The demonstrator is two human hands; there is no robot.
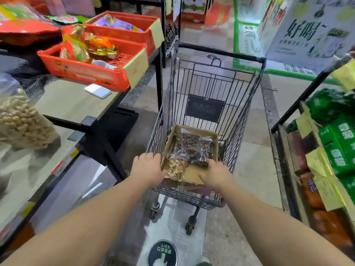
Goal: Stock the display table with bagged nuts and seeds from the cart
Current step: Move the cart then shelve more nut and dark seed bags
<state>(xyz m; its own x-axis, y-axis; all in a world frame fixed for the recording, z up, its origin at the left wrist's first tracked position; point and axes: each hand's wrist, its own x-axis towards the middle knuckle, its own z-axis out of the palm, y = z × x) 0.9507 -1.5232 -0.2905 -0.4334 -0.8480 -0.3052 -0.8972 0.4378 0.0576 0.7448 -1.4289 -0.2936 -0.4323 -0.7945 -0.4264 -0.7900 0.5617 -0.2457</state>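
A dark wire cart (203, 87) stands in the aisle ahead of me. In its basket lies a shallow cardboard box (194, 174) holding clear bags of dark seeds (189, 144) and one bag of light nuts (175, 167). My left hand (147, 168) rests on the cart's left rim, with its thumb against the bag of light nuts. My right hand (216, 174) reaches into the box, fingers on a bag of dark seeds (199, 160). The grey display table (73, 101) is at my left, with a big bag of peanuts (21, 121) on it.
Red crates (90, 71) of wrapped sweets sit on the table's far part, with a small white pad (98, 91) beside them. Shelves with green packages (338, 139) line the right. A printed carton (309, 25) hangs at the upper right. A round floor sticker (162, 252) is near my feet.
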